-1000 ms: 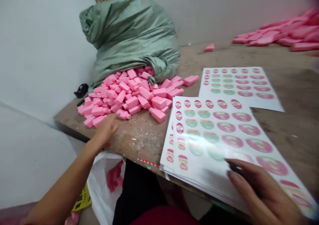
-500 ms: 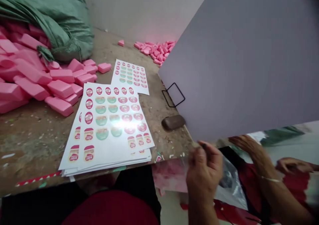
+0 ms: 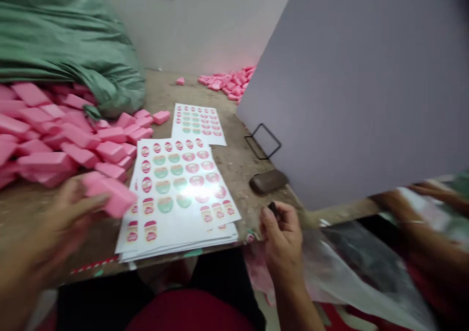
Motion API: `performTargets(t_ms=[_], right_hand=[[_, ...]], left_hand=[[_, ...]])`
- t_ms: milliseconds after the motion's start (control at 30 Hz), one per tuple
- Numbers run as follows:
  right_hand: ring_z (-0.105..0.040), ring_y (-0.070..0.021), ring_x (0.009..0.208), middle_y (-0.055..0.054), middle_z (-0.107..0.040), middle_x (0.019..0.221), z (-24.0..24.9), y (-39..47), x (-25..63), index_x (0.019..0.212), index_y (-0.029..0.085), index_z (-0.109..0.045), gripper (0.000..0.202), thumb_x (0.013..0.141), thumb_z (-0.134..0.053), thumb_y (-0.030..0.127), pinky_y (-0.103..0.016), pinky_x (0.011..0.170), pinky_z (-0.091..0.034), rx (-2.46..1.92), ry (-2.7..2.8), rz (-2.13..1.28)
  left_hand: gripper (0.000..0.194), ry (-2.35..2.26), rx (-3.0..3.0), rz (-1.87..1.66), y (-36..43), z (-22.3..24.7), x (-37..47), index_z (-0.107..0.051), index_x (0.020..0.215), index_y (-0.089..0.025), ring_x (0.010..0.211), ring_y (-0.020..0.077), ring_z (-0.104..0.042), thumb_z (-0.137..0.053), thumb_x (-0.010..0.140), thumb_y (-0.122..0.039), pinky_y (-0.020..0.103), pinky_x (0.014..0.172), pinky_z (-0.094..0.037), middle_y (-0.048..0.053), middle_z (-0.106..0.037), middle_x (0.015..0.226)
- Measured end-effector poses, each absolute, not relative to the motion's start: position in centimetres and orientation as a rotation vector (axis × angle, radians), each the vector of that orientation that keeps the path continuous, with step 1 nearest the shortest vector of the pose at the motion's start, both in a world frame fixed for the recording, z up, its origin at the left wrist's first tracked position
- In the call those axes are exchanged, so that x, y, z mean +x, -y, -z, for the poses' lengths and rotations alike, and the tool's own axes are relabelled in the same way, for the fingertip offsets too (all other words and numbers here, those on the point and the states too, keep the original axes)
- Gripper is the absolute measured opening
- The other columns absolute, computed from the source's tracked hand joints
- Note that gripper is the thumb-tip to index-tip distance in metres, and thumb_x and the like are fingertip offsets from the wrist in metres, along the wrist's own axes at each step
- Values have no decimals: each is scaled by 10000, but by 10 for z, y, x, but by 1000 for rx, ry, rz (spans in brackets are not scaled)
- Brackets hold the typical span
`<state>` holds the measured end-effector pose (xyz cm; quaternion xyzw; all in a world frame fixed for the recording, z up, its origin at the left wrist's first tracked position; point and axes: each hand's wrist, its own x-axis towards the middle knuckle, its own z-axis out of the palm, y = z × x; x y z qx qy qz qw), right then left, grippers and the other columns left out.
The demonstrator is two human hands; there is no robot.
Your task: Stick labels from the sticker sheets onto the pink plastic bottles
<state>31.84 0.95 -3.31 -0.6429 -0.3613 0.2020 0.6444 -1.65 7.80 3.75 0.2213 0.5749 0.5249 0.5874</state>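
My left hand point(image 3: 69, 214), blurred, is closed round a pink block-shaped piece point(image 3: 112, 194), held tilted just over the left edge of the sticker sheets point(image 3: 176, 231). Those sheets lie stacked at the table's front edge, printed with red, green and pink labels. My right hand point(image 3: 282, 233) is by the front edge, right of the stack, its thumb and fingers pinched on a small dark object point(image 3: 272, 208) whose kind I cannot make out. Many similar pink pieces point(image 3: 78, 135) are heaped at the left, spilling from a green sack point(image 3: 73, 43).
Another sticker sheet point(image 3: 200, 126) lies behind the stack. To the right, a large grey panel point(image 3: 348, 92) stands tilted, with a black wire frame point(image 3: 264, 140) and a brown case point(image 3: 268, 181) beside it. More pink pieces point(image 3: 229, 84) lie by the wall. Another person's arm point(image 3: 421, 223) shows right.
My left hand has come into view from the left with a pink piece in it. My right hand has shifted left, still pinching the dark object. The view has turned slightly.
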Motion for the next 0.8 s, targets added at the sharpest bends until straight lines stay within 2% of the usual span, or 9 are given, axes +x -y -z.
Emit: performTargets(t_ms=[67,133,200,300,367,467,533,667,800], right_hand=[[-525,-107,571,36,-576,670,35,-14,282,807,213,-615,237,732,-778,367,-223,515,-422,-1425,998,-668],[-536,-104,587,44,-581,664,28,-16,257,774,221,-624,166,738,-770,291,-209,542,-440,-1333,1229,-833],[-541,-94,583,57,-587,666,19,-16,243,775,235,-628,114,761,-741,236,-187,539,-440,-1215,1389,-932],[-569,-90,605,62,-620,698,13,-19,237,810,256,-645,81,794,-709,209,-169,554,-455,-1132,1410,-991],[-570,-88,604,66,-622,700,14,-20,239,838,268,-656,74,811,-704,219,-163,551,-455,-1142,1406,-1006],[-575,-92,608,63,-627,701,16,-22,246,853,273,-665,68,816,-710,238,-167,555,-455,-1172,1442,-1026],[-580,-101,623,54,-636,713,17,-24,251,848,268,-667,65,810,-719,262,-180,570,-458,-1234,1437,-993],[-605,-129,702,26,-655,775,22,-25,259,874,256,-657,137,813,-733,353,-219,632,-472,-1410,1322,-897],[-596,-153,727,-14,-645,853,36,-17,280,1050,257,-650,220,905,-629,422,-259,624,-466,-1489,1287,-853]], left_hand=[[563,-1257,595,-1110,-63,-40,1,-574,1033,-246,851,158,-670,-889,576,-149,176,621,-519,-49,-700,965],[611,-1170,566,-1035,-52,-32,21,-538,1037,-249,809,166,-682,-906,550,-216,215,632,-540,-28,-686,956],[567,-1095,528,-961,-43,-20,37,-526,977,-231,765,148,-669,-902,554,-258,239,664,-550,-13,-670,912],[436,-1035,600,-871,-34,-8,49,-576,961,-218,823,145,-646,-853,646,-336,258,721,-546,11,-661,948],[421,-1050,792,-808,-30,-5,50,-636,1020,-226,899,163,-642,-837,670,-347,263,769,-528,19,-674,1004],[451,-1140,1165,-685,-31,-7,45,-679,1120,-239,975,198,-639,-814,692,-281,288,858,-491,27,-703,1069],[436,-1225,1268,-677,-37,-7,40,-679,1156,-232,973,217,-644,-776,734,-281,308,856,-490,37,-713,1075],[483,-1242,947,-876,-56,-1,34,-664,1151,-203,942,218,-685,-813,713,-343,282,771,-535,62,-730,1072],[437,-1127,523,-1050,-72,9,35,-661,1090,-164,913,199,-719,-817,689,-238,285,773,-594,91,-734,1134]])
